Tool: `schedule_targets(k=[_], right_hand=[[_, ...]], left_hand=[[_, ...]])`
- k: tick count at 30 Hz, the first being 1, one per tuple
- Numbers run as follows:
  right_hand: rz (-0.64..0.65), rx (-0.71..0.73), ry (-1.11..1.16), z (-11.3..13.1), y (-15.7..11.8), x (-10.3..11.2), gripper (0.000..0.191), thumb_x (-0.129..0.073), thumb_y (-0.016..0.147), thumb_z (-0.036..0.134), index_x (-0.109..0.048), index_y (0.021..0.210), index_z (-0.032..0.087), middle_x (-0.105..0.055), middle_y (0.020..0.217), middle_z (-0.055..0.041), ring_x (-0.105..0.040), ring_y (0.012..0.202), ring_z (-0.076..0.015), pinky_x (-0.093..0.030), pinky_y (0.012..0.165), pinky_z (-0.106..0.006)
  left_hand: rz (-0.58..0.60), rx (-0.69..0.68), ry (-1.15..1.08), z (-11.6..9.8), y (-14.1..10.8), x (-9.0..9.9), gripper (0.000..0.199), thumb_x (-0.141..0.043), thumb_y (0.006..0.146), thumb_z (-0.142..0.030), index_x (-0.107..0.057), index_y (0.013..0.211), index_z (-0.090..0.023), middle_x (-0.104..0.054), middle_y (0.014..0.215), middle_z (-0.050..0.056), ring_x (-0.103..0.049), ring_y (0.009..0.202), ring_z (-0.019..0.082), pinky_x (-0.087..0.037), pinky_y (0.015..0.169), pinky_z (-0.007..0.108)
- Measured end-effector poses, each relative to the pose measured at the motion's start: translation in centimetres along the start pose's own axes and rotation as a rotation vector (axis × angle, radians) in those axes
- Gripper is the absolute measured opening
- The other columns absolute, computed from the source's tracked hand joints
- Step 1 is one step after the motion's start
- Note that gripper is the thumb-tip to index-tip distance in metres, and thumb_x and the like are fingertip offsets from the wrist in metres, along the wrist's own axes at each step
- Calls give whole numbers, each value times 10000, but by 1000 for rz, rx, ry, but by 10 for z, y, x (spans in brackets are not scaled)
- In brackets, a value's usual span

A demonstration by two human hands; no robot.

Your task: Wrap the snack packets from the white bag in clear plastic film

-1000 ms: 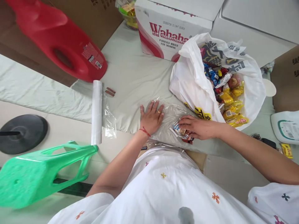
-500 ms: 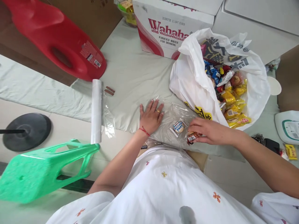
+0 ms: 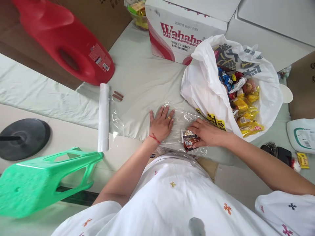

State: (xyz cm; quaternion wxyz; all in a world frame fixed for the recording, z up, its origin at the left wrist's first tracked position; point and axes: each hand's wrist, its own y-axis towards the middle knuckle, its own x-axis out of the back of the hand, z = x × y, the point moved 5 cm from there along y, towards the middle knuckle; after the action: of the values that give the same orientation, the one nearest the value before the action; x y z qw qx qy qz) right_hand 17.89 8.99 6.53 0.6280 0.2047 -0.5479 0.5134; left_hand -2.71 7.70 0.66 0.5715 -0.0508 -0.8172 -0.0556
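Observation:
My left hand [image 3: 161, 124] lies flat with fingers spread on a sheet of clear plastic film [image 3: 177, 113] over the pale cloth. My right hand [image 3: 206, 132] is closed at a red-brown snack packet [image 3: 189, 145], thumb and fingers around its right side. Just above that packet, partly under my fingers, lies another small snack packet [image 3: 187, 135], and the two touch or overlap on the film. Close by on the right stands a white plastic bag [image 3: 204, 82], its mouth wide, with yellow, blue and red snack packets [image 3: 242, 103] inside.
A white roll [image 3: 104, 118] lies left, near two brown strips [image 3: 118, 95]. Behind are a red jug [image 3: 81, 49] and a Wahaha box [image 3: 183, 36]. A green stool [image 3: 49, 177] lies tipped at lower left. Keys [image 3: 269, 148] and a white container [image 3: 301, 134] sit right.
My right hand has moved left with the red-brown packet, bringing it against the other packet and partly covering both. My left hand stays flat on the film. The view has shifted slightly.

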Motion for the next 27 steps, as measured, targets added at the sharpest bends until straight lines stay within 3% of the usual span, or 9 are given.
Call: schedule_targets(k=[3, 8, 12, 15, 19, 22, 24, 27], right_hand=[[19, -46, 12, 10, -6, 2, 674, -852, 804, 575, -688, 1273, 120, -645, 1141, -161, -515, 1078, -335, -459, 915, -434], [-31, -62, -33, 36, -20, -2, 398, -801, 889, 377, -692, 1207, 163, -626, 1325, -167, -493, 1246, -360, -435, 1021, -493], [-28, -68, -37, 41, -27, -8, 375, -753, 931, 386, -697, 1229, 165, -625, 1381, -181, -489, 1327, -377, -425, 1094, -553], [-44, -39, -52, 38, -24, -6, 370, -773, 914, 410, -719, 1189, 169, -561, 1486, -206, -386, 1474, -399, -315, 1209, -624], [-65, -17, -81, 38, -25, -5, 356, -774, 912, 432, -726, 1145, 167, -656, 1303, -188, -408, 1472, -392, -228, 1256, -681], [-135, -34, -50, 40, -33, -12, 346, -757, 924, 404, -721, 1159, 153, -647, 1234, -190, -484, 1388, -400, -386, 1184, -646], [-148, -49, 43, 41, -39, -22, 382, -685, 973, 334, -671, 1309, 151, -626, 1268, -197, -586, 1255, -350, -525, 1060, -555], [-173, -81, 229, 36, -48, -25, 555, -586, 1021, 289, -482, 1557, 188, -625, 1342, -198, -644, 1180, -303, -573, 997, -487]], left_hand=[[-5, -7, -10, 1, 0, 0, 544, -268, 1103, -401, -472, 1597, -300, -352, 1729, 91, -277, 1623, 322, -44, 1260, 781], [-14, -20, -21, 2, -1, -1, 546, -260, 1104, -395, -474, 1597, -301, -349, 1731, 94, -274, 1624, 319, -32, 1262, 775], [-17, -16, -41, 2, -1, -1, 550, -257, 1102, -393, -476, 1598, -300, -354, 1728, 98, -276, 1623, 324, -26, 1261, 775], [-19, -14, -56, 1, -1, 0, 546, -271, 1098, -392, -481, 1594, -306, -354, 1729, 100, -278, 1622, 328, -16, 1262, 776], [-17, -13, -53, 0, -2, 1, 547, -275, 1095, -382, -475, 1598, -303, -352, 1729, 101, -273, 1624, 327, -14, 1263, 774], [-15, -12, -47, 0, -2, 1, 548, -275, 1095, -376, -476, 1598, -295, -348, 1731, 101, -267, 1627, 321, -12, 1267, 768], [-13, -10, -44, 0, -2, 1, 548, -278, 1094, -371, -476, 1599, -296, -347, 1731, 98, -269, 1626, 323, -11, 1268, 768], [-10, -9, -36, 0, -2, 2, 549, -272, 1095, -368, -471, 1602, -302, -345, 1732, 95, -271, 1625, 324, -19, 1268, 772]])
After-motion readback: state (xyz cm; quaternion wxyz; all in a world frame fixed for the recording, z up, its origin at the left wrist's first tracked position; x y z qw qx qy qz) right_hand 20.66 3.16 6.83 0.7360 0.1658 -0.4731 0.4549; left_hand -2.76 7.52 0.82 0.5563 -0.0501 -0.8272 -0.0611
